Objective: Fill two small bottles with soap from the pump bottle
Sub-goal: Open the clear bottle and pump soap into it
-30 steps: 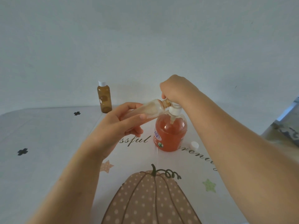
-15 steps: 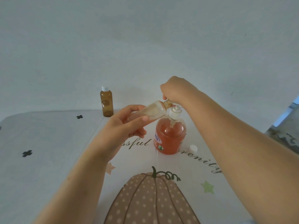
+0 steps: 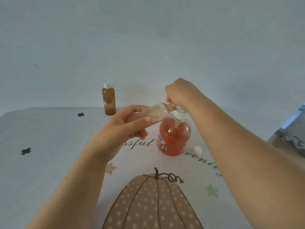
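Pinching tilted small bottle [image 3: 153,114] in left hand [image 3: 125,128], mouth against pump bottle [image 3: 175,136] head to catch soap; pressing head down with right hand [image 3: 180,95], fingers curled.

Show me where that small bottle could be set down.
Bare cloth lies left of the left hand and capped amber bottle, and by the green star. Crowded: around the pump bottle, with the right hand, held bottle and loose cap.

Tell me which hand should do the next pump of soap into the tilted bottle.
Right. The right hand sits on the pump head of the pump bottle, fingers curled over it. The left hand grips the small bottle, tilted with its mouth at the pump, so it should probably hold that.
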Demonstrator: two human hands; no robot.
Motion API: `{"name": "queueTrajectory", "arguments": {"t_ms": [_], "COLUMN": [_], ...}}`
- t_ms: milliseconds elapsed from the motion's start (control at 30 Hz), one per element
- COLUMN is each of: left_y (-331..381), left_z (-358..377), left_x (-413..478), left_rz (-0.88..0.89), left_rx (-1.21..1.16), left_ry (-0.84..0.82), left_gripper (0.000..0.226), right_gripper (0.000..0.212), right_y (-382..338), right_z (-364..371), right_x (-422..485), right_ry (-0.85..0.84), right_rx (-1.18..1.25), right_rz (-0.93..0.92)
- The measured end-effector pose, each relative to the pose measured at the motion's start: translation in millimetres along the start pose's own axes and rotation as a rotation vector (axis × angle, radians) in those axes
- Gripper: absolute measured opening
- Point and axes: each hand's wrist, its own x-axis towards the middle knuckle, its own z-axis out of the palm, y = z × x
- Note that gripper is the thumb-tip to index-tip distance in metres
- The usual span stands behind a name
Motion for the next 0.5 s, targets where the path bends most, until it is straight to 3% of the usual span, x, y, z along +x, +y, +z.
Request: {"name": "queueTrajectory", "arguments": {"t_ms": [500], "left_y": [5], "left_z": [5], "left_x": [-2], "left_rz": [0.029], "left_rx": [-0.017], "left_ry": [0.01], "left_gripper": [0.029], "right_gripper": [0.031], "right_y": [-8], "right_z": [-14], "right_x": [-5], "right_ry": [0.025], "right_rx": [0.008], "right_rz": [-0.012]}}
